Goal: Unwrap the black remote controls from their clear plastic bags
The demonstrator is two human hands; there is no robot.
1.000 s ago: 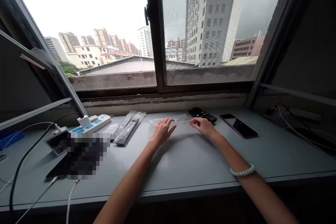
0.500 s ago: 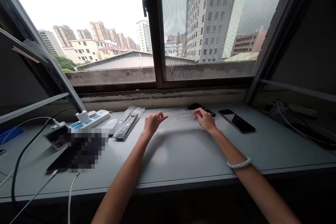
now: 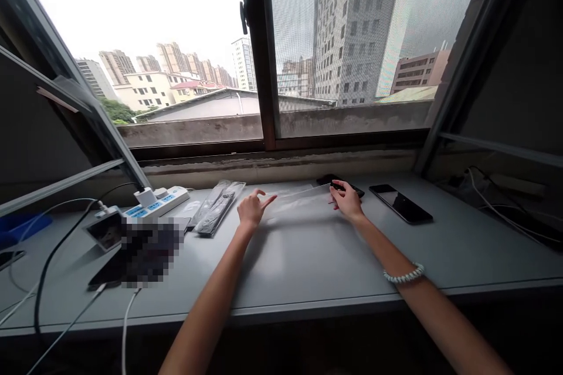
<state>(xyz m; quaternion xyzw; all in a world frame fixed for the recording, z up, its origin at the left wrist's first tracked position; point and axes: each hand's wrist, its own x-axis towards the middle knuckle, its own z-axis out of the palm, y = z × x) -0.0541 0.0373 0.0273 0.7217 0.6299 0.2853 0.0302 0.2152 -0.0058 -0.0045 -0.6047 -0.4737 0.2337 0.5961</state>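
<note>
No text, brand, number or sign can be read. Markings on the power strip (image 3: 169, 202), black remote control (image 3: 359, 192) and plastic-wrapped packet (image 3: 215, 211) are too small or blurred; the clear plastic film (image 3: 299, 202) shows no legible print.

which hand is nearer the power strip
Left. The left hand is right of the power strip, with wrapped packages between them; the right hand is farther right, at the right end of the clear plastic.
</note>
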